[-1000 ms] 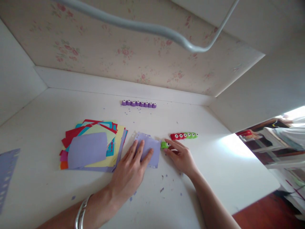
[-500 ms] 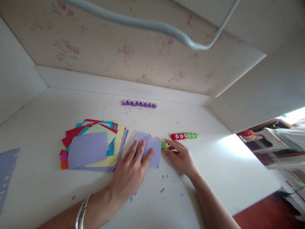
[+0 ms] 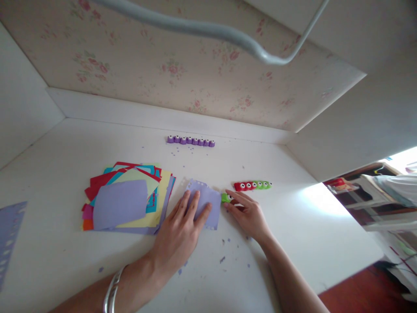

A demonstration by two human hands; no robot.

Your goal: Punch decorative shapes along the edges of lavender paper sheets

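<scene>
A small purple paper [image 3: 212, 208] with holes punched along its top and bottom edges lies on the white table. My left hand [image 3: 180, 226] rests flat on it, fingers spread. At the paper's right edge sits a green craft punch [image 3: 225, 198], touching or very close to the paper. My right hand [image 3: 249, 213] grips this punch between thumb and fingers; part of the punch is hidden behind the fingertips.
A pile of coloured paper [image 3: 120, 204] lies on the left. Purple punches [image 3: 189, 140] line up at the back, and red and green punches [image 3: 252, 186] at the right. Another punched purple sheet [image 3: 11, 234] lies far left. Paper scraps [image 3: 222, 260] dot the table [image 3: 293, 243].
</scene>
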